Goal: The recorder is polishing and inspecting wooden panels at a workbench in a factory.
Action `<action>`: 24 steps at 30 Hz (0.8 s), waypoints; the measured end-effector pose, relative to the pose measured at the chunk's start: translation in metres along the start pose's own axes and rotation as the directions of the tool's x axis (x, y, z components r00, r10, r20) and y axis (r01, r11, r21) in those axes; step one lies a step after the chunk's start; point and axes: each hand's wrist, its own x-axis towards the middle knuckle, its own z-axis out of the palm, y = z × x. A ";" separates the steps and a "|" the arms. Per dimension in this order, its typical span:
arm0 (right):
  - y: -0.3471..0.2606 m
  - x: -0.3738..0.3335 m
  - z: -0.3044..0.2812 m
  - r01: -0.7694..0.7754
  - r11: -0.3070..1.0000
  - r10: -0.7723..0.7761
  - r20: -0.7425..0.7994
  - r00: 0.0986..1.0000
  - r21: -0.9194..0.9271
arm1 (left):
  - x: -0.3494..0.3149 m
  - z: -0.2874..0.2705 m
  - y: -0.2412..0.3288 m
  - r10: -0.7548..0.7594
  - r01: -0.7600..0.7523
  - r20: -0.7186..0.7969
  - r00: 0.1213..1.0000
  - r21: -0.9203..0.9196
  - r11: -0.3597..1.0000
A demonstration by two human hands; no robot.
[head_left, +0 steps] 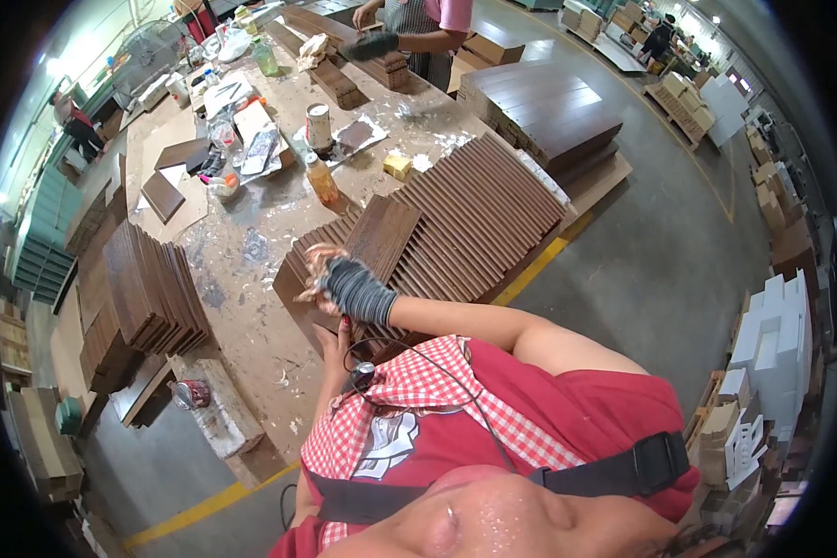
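My right hand (344,284), in a grey fingerless knitted glove, reaches across from the right with stained fingers bent together. Whatever it may hold is too blurred to make out. Beneath it, my left hand (329,346) grips the near end of a brown wooden board (291,281); the right hand hides part of its fingers. Beyond my hands, another brown board (381,232) lies flat across a long row of boards (479,219) standing on edge, packed side by side on the worktable (246,321).
Left of me stands a stack of brown boards (153,288), with a paint can (191,394) on a ledge nearer. An amber bottle (322,179), a tin (318,127) and a yellow block (397,166) sit farther back. Across the table, a co-worker (428,37) handles boards; stacked panels (539,112) stand right.
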 end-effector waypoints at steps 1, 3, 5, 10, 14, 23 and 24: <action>0.000 -0.001 0.005 -0.074 0.997 0.075 0.145 0.987 -0.012 | 0.005 0.001 0.000 0.002 -0.002 0.006 1.000 -0.018 1.000; 0.034 0.001 0.004 0.227 0.936 -0.198 -0.129 0.972 0.270 | 0.008 -0.003 -0.002 -0.005 0.005 0.002 1.000 -0.060 0.998; 0.071 0.016 -0.020 0.304 0.944 -0.275 -0.200 0.940 0.128 | 0.011 -0.007 -0.004 -0.030 0.030 0.002 1.000 -0.091 0.995; 0.162 0.064 0.011 -0.178 0.979 0.156 -0.194 0.968 -0.099 | 0.039 -0.023 -0.032 -0.021 0.030 0.098 0.995 -0.089 0.996; 0.013 0.038 0.024 -0.061 0.986 0.049 -0.076 0.996 -0.157 | 0.034 -0.026 -0.040 -0.137 0.132 0.100 0.986 0.059 0.990; 0.107 0.084 -0.011 -0.753 0.529 0.602 0.452 0.658 0.391 | 0.037 -0.041 -0.030 -0.122 0.122 0.051 0.991 0.001 0.993; 0.113 0.086 -0.007 -0.751 0.529 0.606 0.443 0.660 0.394 | 0.041 -0.039 -0.029 -0.091 0.093 0.076 0.993 -0.024 0.995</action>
